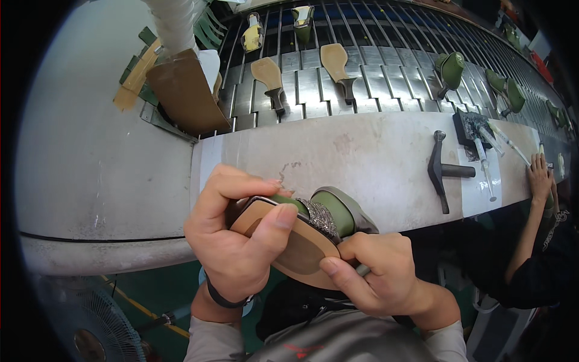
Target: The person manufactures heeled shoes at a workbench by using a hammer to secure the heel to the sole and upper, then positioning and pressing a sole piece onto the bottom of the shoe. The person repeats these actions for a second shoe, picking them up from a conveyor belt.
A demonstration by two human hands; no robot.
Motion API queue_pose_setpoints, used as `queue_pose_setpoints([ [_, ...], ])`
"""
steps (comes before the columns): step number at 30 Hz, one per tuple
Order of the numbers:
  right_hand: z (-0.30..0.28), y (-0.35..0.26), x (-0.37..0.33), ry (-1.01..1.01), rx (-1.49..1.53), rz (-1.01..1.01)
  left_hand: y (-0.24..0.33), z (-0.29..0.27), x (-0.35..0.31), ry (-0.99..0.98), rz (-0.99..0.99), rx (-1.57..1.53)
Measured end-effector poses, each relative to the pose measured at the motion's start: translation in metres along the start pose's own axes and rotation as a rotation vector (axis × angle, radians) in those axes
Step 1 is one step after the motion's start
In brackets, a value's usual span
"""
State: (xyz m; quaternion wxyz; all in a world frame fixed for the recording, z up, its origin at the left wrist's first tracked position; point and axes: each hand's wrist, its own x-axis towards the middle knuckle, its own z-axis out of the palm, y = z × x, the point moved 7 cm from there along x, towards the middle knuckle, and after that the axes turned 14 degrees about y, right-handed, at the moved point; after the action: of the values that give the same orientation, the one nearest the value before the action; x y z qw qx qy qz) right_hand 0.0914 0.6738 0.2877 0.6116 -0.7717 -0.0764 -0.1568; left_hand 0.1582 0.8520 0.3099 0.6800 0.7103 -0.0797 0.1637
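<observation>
A shoe on a green last (339, 211) is gripped in both my hands at the table's near edge. Its tan sole (301, 252) faces up toward me, and a glittery strap (322, 217) crosses the green part. My left hand (232, 244) is closed around the toe end, with the thumb pressed on the sole. Closed on the sole's edge farther back is my right hand (383, 271), its thumb and bent forefinger pinching there. The fingers under the shoe are partly hidden.
A hammer (439, 172) lies on the table to the right, beside a black box (469, 128) and several syringes (484, 157). Heeled tan soles (268, 73) and green lasts (450, 72) rest on the metal conveyor (307, 90). A co-worker's hand (540, 176) is far right; a fan (99, 326) stands lower left.
</observation>
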Motion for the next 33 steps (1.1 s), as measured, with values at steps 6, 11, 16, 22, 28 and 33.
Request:
queue_pose_setpoints([
  [6, 0.01, 0.002, 0.001, -0.137, -0.074, 0.047, -0.01, -0.005, 0.011, 0.023, -0.088, -0.006],
  [11, 0.012, 0.009, 0.005, -0.13, -0.11, 0.026, -0.016, -0.007, 0.024, 0.044, -0.063, 0.012],
  [16, 0.014, 0.025, 0.005, -0.138, 0.006, 0.248, -0.019, -0.006, 0.032, 0.037, -0.118, 0.008],
  [22, 0.006, 0.044, 0.012, -0.085, 0.115, 0.559, -0.03, 0.029, 0.058, -0.116, -0.339, -0.368],
  [28, -0.019, 0.019, 0.03, 0.083, 0.329, 0.599, -0.046, 0.084, 0.087, -0.304, -0.311, -0.444],
  [33, -0.03, 0.014, 0.031, 0.228, 0.264, 0.44, -0.047, 0.096, 0.09, -0.358, -0.334, -0.439],
])
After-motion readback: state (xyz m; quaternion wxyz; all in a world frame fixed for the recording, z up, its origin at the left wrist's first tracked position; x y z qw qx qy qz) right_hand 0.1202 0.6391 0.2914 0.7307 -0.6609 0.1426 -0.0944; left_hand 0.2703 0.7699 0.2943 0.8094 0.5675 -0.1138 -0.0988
